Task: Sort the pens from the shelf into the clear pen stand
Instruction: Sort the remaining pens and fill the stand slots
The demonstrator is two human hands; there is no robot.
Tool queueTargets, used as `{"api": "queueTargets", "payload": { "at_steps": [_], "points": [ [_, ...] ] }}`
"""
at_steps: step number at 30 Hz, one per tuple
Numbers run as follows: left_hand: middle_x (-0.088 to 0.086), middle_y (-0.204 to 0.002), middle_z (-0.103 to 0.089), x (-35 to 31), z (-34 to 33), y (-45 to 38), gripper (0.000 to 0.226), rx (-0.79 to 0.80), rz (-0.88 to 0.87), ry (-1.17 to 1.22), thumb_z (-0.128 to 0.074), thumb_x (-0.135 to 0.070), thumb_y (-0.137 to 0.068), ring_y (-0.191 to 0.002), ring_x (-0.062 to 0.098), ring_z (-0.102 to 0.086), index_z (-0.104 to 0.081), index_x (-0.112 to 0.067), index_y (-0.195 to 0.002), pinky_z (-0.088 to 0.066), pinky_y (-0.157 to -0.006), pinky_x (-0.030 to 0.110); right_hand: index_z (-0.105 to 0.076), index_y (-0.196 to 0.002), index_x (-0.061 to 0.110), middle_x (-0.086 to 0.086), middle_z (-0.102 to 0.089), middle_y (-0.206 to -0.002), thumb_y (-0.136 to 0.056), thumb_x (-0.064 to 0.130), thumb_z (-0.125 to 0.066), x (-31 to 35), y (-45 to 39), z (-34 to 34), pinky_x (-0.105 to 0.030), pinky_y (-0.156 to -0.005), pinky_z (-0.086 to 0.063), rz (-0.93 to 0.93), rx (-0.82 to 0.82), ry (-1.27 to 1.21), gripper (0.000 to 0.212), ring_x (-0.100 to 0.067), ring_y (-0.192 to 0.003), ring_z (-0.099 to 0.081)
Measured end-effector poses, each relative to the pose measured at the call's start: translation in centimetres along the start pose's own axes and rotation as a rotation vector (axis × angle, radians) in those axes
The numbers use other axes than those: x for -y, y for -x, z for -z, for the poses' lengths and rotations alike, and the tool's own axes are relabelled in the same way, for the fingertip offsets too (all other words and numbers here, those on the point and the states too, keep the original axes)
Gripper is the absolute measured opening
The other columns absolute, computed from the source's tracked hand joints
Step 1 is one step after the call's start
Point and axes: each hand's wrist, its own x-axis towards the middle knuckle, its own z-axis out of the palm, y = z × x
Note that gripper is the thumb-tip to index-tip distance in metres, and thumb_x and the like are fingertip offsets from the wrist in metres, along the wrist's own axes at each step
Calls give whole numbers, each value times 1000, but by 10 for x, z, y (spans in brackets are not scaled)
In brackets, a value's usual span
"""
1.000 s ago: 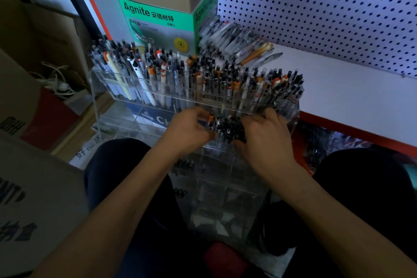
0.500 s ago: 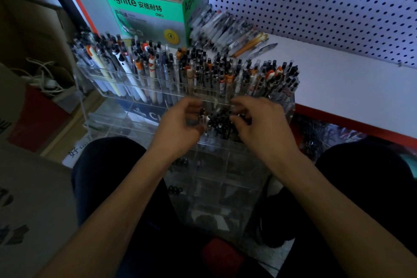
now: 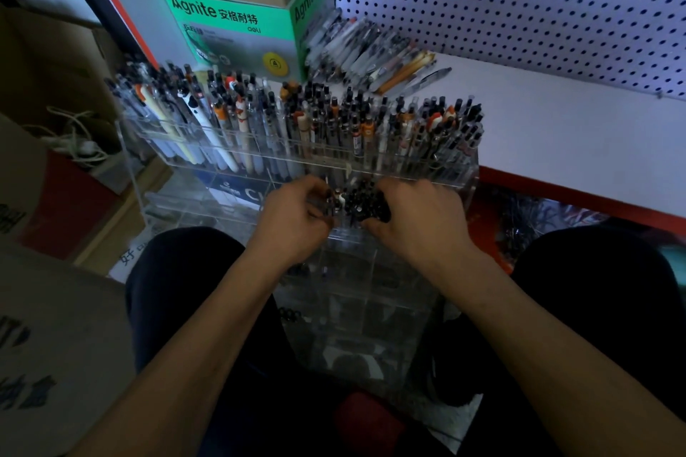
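Fingers of both hands curl around one dark bundle of pens (image 3: 365, 202), gathered upright at a lower tier of the clear pen stand (image 3: 371, 293). From where I stand, the left hand (image 3: 293, 219) pinches the left side of the bundle with its fingertips bent inward, and the right hand (image 3: 419, 219) wraps the right side, its thumb tucked under the black caps. How tightly either grip closes I cannot tell, since the knuckles hide the pads.

Just behind the hands, the stand's top row (image 3: 297, 130) is packed end to end with upright pens, its clear front lip running right above the fingers and leaving little gap there. Below the hands, the lower clear compartments look mostly see-through between the person's knees.

Behind the stand, a loose heap of pens (image 3: 371, 56) lies on the white shelf (image 3: 557, 145), against a green box (image 3: 237, 33). To the right of that heap the shelf surface stretches bare toward its red front edge (image 3: 579, 197), under a pegboard wall (image 3: 519, 4).
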Motion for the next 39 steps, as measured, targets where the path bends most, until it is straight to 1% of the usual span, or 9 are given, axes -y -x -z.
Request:
{"api": "queueTargets", "payload": {
  "at_steps": [3,7,14,21,25,30,33,36,39],
  "points": [
    [-14,-71,-62,3,-3,3,28,-25,-33,7,-74,-2,-76,-74,10,-65,-63,-20,-95,-47,-67,20,-58,-118,21,-7,-70,-105,-85,47,-66,-2,2,-1,-36,-76,-53,27,-27,-34,42,-31,-96,-66],
    [-9,-79,-63,1,0,6,29,-84,-57,28,-69,0,-80,-78,10,-63,-67,-14,-106,-39,-62,1,-62,-119,24,-2,-72,-104,-86,43,-68,-3,4,3,-38,-77,-56,33,-59,-153,38,-26,-95,-67],
    [-7,-112,-60,-2,5,4,50,-32,-8,84,-75,-14,-79,-89,10,-59,-57,-19,-125,-44,-75,22,-56,-134,25,0,-63,-126,-86,40,-69,-10,6,12,-42,-87,-55,73,-79,-234,52,-22,-112,-60],
    [-10,-101,-59,-3,-2,2,51,-12,-78,23,-81,-17,-76,-79,5,-58,-59,-22,-122,-39,-63,2,-62,-125,26,0,-64,-120,-86,34,-71,-13,4,9,-44,-86,-55,126,5,-227,41,-23,-109,-60],
    [-8,-96,-59,-1,4,0,46,-103,-23,11,-81,-16,-78,-80,11,-62,-62,-17,-120,-46,-76,21,-64,-122,21,-3,-64,-118,-88,29,-69,-17,2,7,-45,-84,-56,96,-46,-212,35,-26,-108,-62],
    [-9,-100,-61,-4,4,6,45,-82,-81,27,-78,-12,-81,-88,7,-58,-61,-17,-122,-44,-80,16,-64,-122,20,-1,-66,-115,-87,27,-70,-20,5,7,-43,-83,-56,99,-47,-273,36,-21,-102,-63],
    [-7,-107,-65,-1,10,7,39,-161,-91,115,-74,-8,-82,-93,6,-61,-63,-20,-117,-54,-85,27,-67,-118,20,3,-68,-110,-86,25,-73,-24,6,14,-33,-82,-56,70,-58,-414,33,-7,-88,-59],
    [-10,-103,-66,-5,20,14,30,-241,-130,229,-72,-8,-85,-91,-1,-62,-66,-22,-111,-55,-81,20,-70,-112,22,11,-67,-96,-86,24,-74,-27,9,28,-8,-73,-48,9,-56,-548,26,3,-78,-58],
    [-9,-91,-71,-14,29,20,21,-202,-164,401,-72,-6,-85,-82,5,-66,-70,-21,-100,-55,-77,19,-70,-102,26,19,-65,-87,-84,23,-76,-28,13,42,-5,-74,-48,-10,-90,-698,19,6,-81,-62]
  ]
}}
